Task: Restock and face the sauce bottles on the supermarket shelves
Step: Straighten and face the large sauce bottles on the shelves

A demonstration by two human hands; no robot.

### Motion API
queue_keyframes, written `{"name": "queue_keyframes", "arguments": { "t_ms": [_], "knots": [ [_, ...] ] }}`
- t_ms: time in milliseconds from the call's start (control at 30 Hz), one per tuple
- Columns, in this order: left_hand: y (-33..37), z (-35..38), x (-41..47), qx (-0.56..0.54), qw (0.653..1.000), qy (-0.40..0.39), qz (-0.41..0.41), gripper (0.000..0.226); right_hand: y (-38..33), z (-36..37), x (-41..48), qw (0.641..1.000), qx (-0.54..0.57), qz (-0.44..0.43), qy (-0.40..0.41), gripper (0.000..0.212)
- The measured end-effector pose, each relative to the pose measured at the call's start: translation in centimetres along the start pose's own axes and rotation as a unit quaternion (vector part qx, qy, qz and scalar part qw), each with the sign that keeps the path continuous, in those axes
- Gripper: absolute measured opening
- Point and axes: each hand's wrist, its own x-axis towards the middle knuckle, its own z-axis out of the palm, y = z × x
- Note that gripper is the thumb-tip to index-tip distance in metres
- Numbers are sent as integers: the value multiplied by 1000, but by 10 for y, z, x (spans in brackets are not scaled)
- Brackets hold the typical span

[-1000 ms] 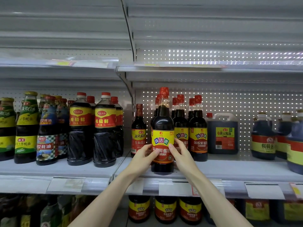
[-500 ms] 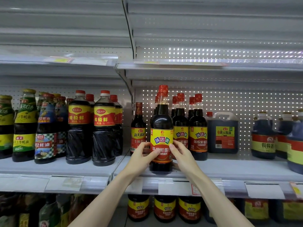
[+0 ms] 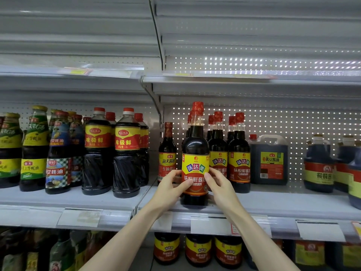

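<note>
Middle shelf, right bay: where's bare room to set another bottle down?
Bare shelf lies between the square jug and the handled jugs, and along the front edge before them. Crowded around the held bottle, with matching bottles and a slim bottle close beside.

Both hands (image 3: 197, 189) gripping soy sauce bottle (image 3: 195, 153), upright on shelf (image 3: 273, 204)

Dim, even light — glare dots on the pegboard (image 3: 273, 61); edges bowed, perhaps slightly soft.
</note>
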Motion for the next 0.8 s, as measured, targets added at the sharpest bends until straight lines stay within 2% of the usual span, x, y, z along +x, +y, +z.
{"name": "queue_keyframes", "arguments": {
  "t_ms": [433,567,800],
  "knots": [
    [16,0,-6,14,999,-5,-32,32,-8,-4,-4,1000,2,13,-15,40],
    [25,6,-14,34,999,-9,-41,42,-18,-5,-7,1000,1,21,-23,39],
    [52,18,-41,67,993,93,-20,45,-40,-37,-35,999,-37,-4,-14,45]
  ]
}}
